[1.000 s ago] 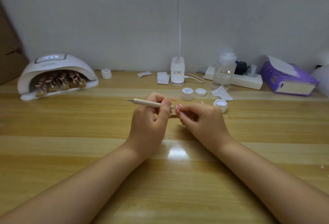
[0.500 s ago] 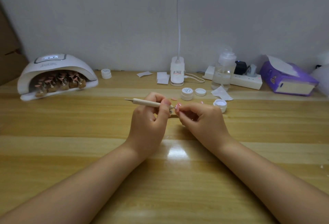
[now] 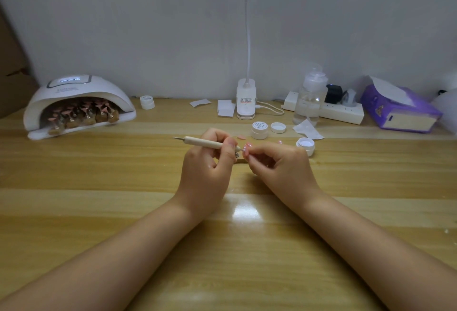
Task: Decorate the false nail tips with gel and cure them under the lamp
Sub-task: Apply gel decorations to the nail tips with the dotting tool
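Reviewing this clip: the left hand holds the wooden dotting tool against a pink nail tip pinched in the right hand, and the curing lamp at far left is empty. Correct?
Not quite. The head view shows the curing lamp is not empty: pink nail tips on holders stand inside it. The rest holds: the left hand holds the wooden dotting tool against the pink nail tip pinched in the right hand.

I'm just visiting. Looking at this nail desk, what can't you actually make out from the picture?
All in the head view:
- Nail tip: its design is too small, mostly behind the right hand.
- Tool: its working end is too small to read beside the left hand.
- Jar: label print too small.
- Lamp: inside shadowed, holders uncountable.
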The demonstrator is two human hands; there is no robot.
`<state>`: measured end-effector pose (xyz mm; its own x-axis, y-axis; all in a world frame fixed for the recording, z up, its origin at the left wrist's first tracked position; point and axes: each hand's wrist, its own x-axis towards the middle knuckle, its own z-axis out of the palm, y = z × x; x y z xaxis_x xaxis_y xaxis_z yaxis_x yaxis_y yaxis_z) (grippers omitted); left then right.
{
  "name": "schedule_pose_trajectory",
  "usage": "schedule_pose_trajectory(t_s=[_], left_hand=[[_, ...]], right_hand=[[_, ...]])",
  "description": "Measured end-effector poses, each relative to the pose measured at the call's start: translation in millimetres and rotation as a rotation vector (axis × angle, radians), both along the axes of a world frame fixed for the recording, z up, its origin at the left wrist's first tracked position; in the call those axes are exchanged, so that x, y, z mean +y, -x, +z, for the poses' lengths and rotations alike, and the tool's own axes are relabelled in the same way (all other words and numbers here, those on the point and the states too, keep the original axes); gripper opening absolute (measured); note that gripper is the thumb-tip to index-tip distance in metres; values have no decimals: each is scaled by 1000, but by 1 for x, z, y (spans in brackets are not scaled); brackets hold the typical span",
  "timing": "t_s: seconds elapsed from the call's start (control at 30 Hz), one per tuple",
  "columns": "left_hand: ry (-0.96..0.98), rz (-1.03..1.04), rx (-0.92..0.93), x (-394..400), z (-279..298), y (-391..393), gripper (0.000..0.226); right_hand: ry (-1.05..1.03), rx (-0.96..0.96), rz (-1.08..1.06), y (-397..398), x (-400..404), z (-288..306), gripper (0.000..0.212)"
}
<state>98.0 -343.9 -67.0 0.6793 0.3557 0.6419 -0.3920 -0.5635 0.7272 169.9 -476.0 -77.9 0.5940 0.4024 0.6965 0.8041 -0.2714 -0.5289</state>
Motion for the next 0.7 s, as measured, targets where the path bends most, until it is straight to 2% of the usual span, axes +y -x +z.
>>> schedule_pose_trajectory(t_s=[0.7], left_hand=[[149,-81,-163,-3,15,4,15]], right_hand=[[-2,45,-15,3,0,4,9]])
